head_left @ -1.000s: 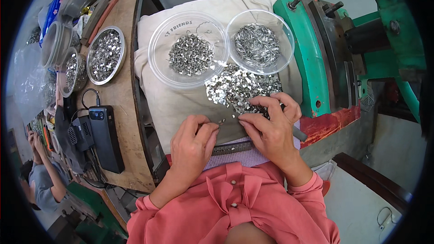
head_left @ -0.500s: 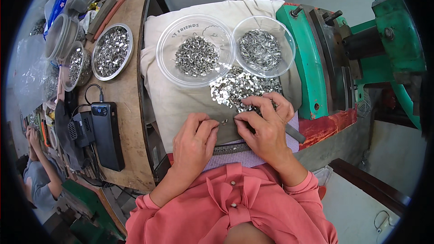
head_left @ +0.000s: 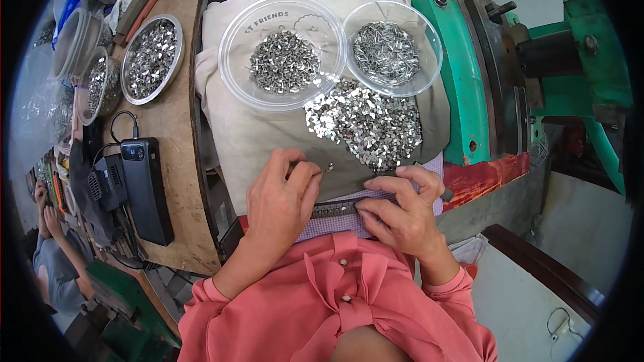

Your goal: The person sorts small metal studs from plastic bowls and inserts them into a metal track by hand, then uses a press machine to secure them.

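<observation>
My left hand [head_left: 280, 194] is closed in a pinch above the cloth, with a small shiny metal piece [head_left: 329, 167] at its fingertips; whether they grip it I cannot tell. Closer to me, a dark slotted metal strip [head_left: 333, 210] holds a row of small pieces on a purple checked cloth [head_left: 315, 229]. The bent fingers of my right hand [head_left: 402, 209] are at the strip's right part, and what they hold is hidden. Just beyond my hands spreads a loose pile of flat silvery metal bits [head_left: 376, 127] on the beige cloth [head_left: 231, 121].
Behind the pile stand a clear tub [head_left: 225, 60] of short metal pieces and a clear bowl [head_left: 435, 60] of thin pins. A green machine [head_left: 443, 80] borders the right. On the left wooden table [head_left: 191, 181] are a metal dish [head_left: 151, 60] and a black power bank [head_left: 149, 191]. Another person's hands [head_left: 47, 208] show far left.
My right hand has come back from the pile's edge toward me, to the slotted strip. My left hand keeps its pinch by the small piece. The view has shifted a little.
</observation>
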Action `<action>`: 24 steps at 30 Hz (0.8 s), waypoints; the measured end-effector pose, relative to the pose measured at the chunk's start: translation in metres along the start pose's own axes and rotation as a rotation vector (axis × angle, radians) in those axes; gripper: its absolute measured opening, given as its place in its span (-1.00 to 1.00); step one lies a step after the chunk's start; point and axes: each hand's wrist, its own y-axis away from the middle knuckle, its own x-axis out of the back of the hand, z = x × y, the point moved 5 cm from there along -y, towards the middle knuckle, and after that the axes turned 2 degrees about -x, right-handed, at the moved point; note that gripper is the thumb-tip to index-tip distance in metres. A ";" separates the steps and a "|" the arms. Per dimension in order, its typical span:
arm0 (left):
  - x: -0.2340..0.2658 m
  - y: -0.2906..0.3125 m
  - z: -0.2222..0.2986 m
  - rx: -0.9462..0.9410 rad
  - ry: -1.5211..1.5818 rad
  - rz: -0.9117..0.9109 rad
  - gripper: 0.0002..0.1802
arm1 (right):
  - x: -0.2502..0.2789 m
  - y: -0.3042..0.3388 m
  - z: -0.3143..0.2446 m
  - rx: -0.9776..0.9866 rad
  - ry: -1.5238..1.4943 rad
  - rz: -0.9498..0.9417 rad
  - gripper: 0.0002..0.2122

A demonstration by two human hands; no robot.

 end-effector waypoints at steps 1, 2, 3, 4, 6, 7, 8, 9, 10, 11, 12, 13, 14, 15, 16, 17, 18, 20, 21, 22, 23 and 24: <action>0.000 0.001 -0.001 0.002 -0.002 -0.001 -0.82 | -0.001 0.001 -0.002 0.015 -0.004 -0.009 -0.81; 0.001 0.002 -0.001 0.004 -0.003 0.002 -0.82 | -0.001 0.001 -0.003 0.030 -0.008 -0.017 -0.80; 0.003 0.003 -0.002 0.006 -0.005 0.005 -0.81 | 0.000 0.001 -0.003 0.030 -0.010 -0.017 -0.80; 0.004 0.005 -0.003 0.007 -0.009 0.007 -0.81 | 0.001 0.001 -0.002 0.015 -0.018 -0.020 -0.80; 0.005 0.008 -0.006 0.047 0.023 -0.009 -0.83 | 0.000 0.000 -0.001 0.002 -0.029 -0.020 -0.80; 0.007 0.009 -0.006 0.047 0.020 -0.008 -0.83 | 0.000 -0.001 0.001 -0.027 -0.016 0.004 -0.81; 0.008 0.009 -0.007 0.063 0.056 -0.004 -0.83 | 0.000 -0.003 0.003 -0.056 -0.004 0.027 -0.82; 0.009 0.010 -0.009 0.079 0.093 0.001 -0.82 | -0.001 -0.007 0.004 -0.056 -0.006 0.025 -0.83; 0.010 0.010 -0.009 0.078 0.091 0.002 -0.82 | -0.002 -0.012 0.005 -0.055 -0.007 0.028 -0.83; 0.011 0.010 -0.011 0.103 0.113 -0.002 -0.82 | -0.003 -0.017 0.004 -0.048 -0.006 0.033 -0.83; 0.011 0.010 -0.012 0.128 0.135 -0.005 -0.82 | -0.005 -0.022 0.003 -0.040 -0.006 0.039 -0.83; 0.012 0.010 -0.012 0.126 0.133 -0.003 -0.82 | -0.007 -0.027 0.003 -0.038 -0.006 0.042 -0.83; 0.012 0.009 -0.011 0.121 0.136 0.000 -0.81 | -0.011 -0.032 0.001 -0.022 -0.011 0.043 -0.84; 0.012 0.009 -0.011 0.117 0.139 0.003 -0.80 | -0.014 -0.036 -0.001 -0.006 -0.016 0.044 -0.84; 0.012 0.009 -0.012 0.116 0.137 0.006 -0.80 | -0.017 -0.040 -0.003 -0.003 -0.016 0.045 -0.84; 0.011 0.008 -0.011 0.074 0.125 -0.003 -0.78 | -0.021 -0.043 -0.005 0.003 0.002 0.026 -0.83; 0.010 0.008 -0.010 0.032 0.113 -0.013 -0.76 | -0.024 -0.046 -0.005 0.009 0.020 0.006 -0.82; 0.009 0.005 -0.006 0.001 0.065 -0.064 -0.76 | -0.025 -0.048 -0.005 0.025 0.047 0.000 -0.83; 0.007 0.004 -0.004 -0.030 0.019 -0.118 -0.76 | -0.025 -0.049 -0.004 0.037 0.075 -0.007 -0.83; 0.008 0.004 -0.004 -0.029 0.019 -0.115 -0.76 | -0.024 -0.048 -0.003 0.040 0.076 -0.007 -0.83; 0.007 0.005 -0.003 -0.048 -0.006 -0.121 -0.77 | -0.022 -0.048 -0.001 0.023 0.084 0.007 -0.85; 0.007 0.005 -0.003 -0.067 -0.032 -0.128 -0.78 | -0.019 -0.047 0.001 0.006 0.092 0.022 -0.87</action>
